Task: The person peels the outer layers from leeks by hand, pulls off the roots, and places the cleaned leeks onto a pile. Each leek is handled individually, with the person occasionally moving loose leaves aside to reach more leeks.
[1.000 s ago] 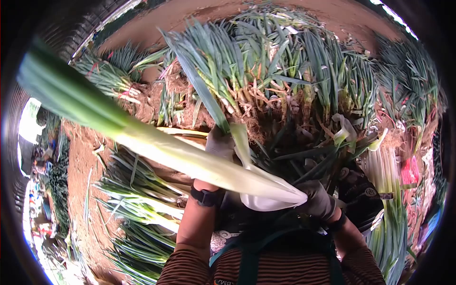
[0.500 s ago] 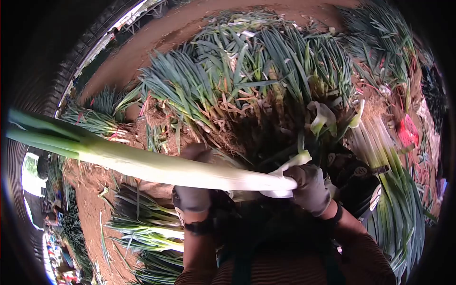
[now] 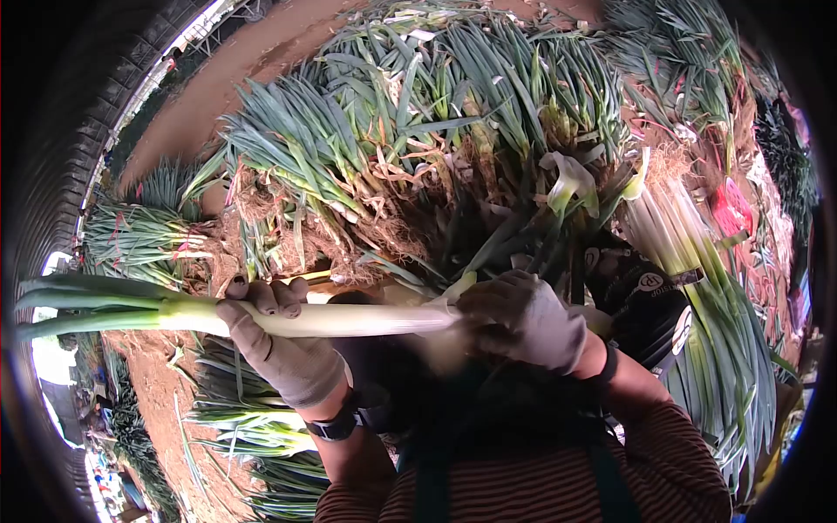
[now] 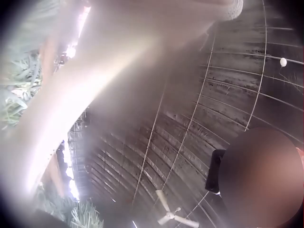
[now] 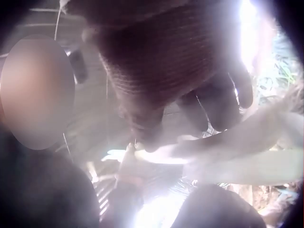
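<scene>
A thick leek [image 3: 375, 320] lies level in front of the body, green leaves to the left and white end to the right. Curled round its white shaft near the leaves is the gloved left hand [image 3: 283, 353]. At the white end the gloved right hand [image 3: 527, 322] pinches a loose outer layer. In the right wrist view the right hand [image 5: 166, 66] has its fingertips on a thin pale strip [image 5: 166, 154] beside the pale shaft [image 5: 247, 168]. The left wrist view shows the shaft [image 4: 71, 102] large and blurred.
Bundled leeks with roots [image 3: 314, 148] stand beyond the hands. More leeks lie at the lower left [image 3: 261, 427], and a tied bundle [image 3: 719, 349] lies on the right. Black printed plastic [image 3: 641, 288] is beside the right hand. Brown soil [image 3: 148, 383] shows at left.
The left hand has come up from below and now grips the shaft. The leek has swung from a steep slant to nearly level, and its white end has moved left with the right hand.
</scene>
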{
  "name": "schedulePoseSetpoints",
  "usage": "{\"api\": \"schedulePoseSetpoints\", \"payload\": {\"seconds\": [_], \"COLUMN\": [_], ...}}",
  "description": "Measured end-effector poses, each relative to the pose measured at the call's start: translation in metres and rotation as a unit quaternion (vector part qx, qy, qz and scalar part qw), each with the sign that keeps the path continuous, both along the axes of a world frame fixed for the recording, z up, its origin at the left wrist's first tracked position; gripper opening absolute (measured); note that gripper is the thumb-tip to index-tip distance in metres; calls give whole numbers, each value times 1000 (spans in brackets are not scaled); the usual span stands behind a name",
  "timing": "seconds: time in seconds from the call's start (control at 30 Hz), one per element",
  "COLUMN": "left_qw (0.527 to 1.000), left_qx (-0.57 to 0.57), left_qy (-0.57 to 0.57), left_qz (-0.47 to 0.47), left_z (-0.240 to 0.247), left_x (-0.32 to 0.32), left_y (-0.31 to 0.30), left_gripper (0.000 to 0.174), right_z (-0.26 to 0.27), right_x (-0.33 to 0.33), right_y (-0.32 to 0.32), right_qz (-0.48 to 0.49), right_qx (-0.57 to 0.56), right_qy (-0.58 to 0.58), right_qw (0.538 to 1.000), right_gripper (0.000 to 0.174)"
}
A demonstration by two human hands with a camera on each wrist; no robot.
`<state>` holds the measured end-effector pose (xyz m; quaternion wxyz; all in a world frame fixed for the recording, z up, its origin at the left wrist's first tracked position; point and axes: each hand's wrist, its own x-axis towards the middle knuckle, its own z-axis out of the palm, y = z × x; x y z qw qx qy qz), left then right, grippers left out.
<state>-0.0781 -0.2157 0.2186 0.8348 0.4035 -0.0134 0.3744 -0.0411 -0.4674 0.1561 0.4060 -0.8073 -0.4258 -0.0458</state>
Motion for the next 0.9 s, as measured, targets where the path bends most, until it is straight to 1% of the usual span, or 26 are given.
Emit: {"api": "schedulePoseSetpoints", "payload": {"seconds": [0.03, 0.07, 0.1, 0.17, 0.27, 0.37, 0.47, 0.57, 0.6, 0.7, 0.73, 0.77, 0.8, 0.83, 0.87, 0.9], "left_qw": [1000, 999, 999, 998, 997, 997, 998, 998, 997, 998, 999, 999, 1000, 1000, 1000, 1000], "left_qx": [17, 34, 50, 52, 37, 28, 27, 36, 42, 37, 32, 26, 21, 18, 14, 11], "left_qy": [-1, -1, -1, 13, 34, 34, 17, 7, 7, -6, -11, -16, -22, -18, -15, -11], "left_qz": [-8, -14, -19, 14, 52, 56, 62, 60, 60, 47, 30, 14, -2, 2, 7, 11], "left_z": [0, 0, 0, 4, 3, 2, 4, 3, 3, 5, 4, 4, 4, 3, 2, 1], "left_x": [-2, -4, -6, -10, -14, -21, -23, -26, -28, -31, -32, -34, -35, -35, -36, -36], "left_y": [3, 10, 14, 15, 21, 27, 23, 26, 28, 30, 33, 37, 40, 40, 39, 38], "left_gripper": [23, 26, 29, 29, 28, 27, 25, 24, 24, 24, 24, 24, 24, 25, 25, 25], "right_z": [-5, -6, -8, -12, -10, -11, -8, -5, -8, -14, -17, -16, -13, -8, -2, -3], "right_x": [-1, -2, -2, -4, -8, -6, -10, -17, -17, -14, -12, -12, -13, -13, -16, -16], "right_y": [4, 7, 9, 15, 22, 29, 38, 41, 44, 48, 49, 48, 46, 44, 42, 43], "right_qz": [-20, -27, -25, -19, -19, -17, -31, -14, -21, -30, -35, -27, -19, -10, -3, 6], "right_qx": [-29, -21, -20, -18, -77, 12, 3, -110, -113, -137, -101, -71, -39, -7, 24, 16], "right_qy": [-25, -45, -55, -72, -96, -107, -131, -150, -171, -166, -110, -15, 80, 173, 222, 142], "right_qw": [999, 998, 998, 997, 992, 994, 991, 982, 978, 976, 988, 997, 996, 985, 975, 990], "right_gripper": [29, 22, 22, 21, 22, 19, 17, 22, 20, 17, 14, 13, 12, 11, 11, 13]}}
